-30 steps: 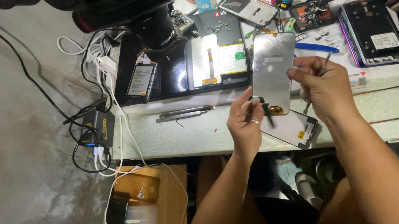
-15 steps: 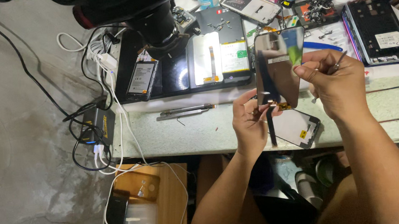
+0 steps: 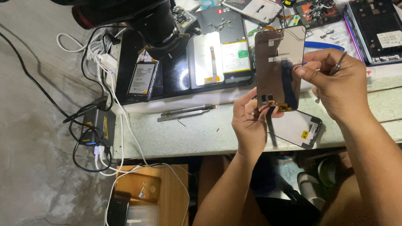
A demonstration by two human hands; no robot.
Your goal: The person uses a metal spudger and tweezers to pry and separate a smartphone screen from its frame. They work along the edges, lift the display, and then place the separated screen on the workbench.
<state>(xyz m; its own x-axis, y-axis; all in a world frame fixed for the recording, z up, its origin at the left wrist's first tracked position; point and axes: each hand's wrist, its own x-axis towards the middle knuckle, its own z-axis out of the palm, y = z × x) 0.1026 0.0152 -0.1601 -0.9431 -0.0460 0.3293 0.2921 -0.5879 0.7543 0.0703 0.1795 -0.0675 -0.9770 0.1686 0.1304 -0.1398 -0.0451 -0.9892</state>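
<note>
Phone display panel is standing upright above the worktop, left hand pinching its bottom edge, right hand gripping tweezers while steadying its side.

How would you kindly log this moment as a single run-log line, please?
left hand: grips phone screen panel at bottom | right hand: steadies panel edge, holds tweezers | panel: upright above workbench
</note>
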